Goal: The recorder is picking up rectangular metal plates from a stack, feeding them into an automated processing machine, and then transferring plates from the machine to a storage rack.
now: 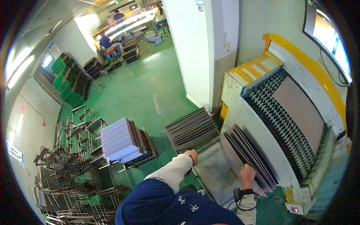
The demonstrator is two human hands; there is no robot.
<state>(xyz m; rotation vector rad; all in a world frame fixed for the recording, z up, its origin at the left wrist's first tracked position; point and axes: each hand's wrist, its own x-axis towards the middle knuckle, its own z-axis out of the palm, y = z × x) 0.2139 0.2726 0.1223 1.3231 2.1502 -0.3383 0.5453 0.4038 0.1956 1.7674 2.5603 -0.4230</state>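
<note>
Green factory floor, racks around. Right hand [247, 173] grips edge of dark panels [247, 157] standing in slotted tray [217, 172]; left hand [192, 154] closed on tray corner. One panel [298, 108] lies on roller conveyor [277, 123]; many panels left.

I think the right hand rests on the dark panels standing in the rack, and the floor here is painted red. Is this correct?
Not quite. The floor is painted green, not red, as the head view shows. The rest holds: the right hand rests on the dark panels standing in the rack.
</note>
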